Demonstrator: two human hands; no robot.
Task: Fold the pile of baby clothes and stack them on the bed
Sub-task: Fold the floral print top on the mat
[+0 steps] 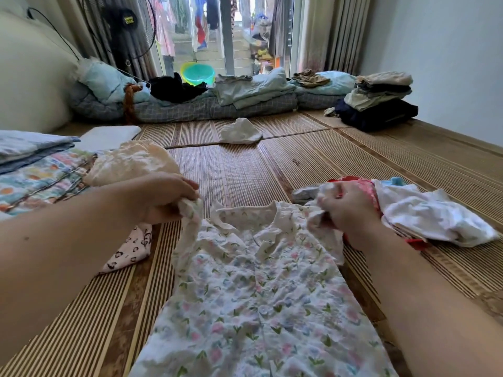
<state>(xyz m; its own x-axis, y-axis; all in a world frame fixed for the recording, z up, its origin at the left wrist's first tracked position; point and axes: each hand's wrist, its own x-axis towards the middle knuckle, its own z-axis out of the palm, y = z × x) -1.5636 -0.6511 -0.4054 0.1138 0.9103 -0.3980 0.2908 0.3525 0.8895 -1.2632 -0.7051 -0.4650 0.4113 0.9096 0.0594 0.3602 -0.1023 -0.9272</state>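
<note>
Left hand (166,197) and right hand (345,210) each pinch a sleeve of the floral garment (258,295). Light, limp cotton; likely best held at sleeves or shoulders.

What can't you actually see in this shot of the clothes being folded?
Head view only:
- Floral dress: hem cut off by the bottom edge.
- Heart-print garment: mostly hidden under the left forearm.
- Red and pink item: covered by the right hand and the white clothes pile; type unclear.
- Hanging laundry outside: too blurred to identify.
</note>
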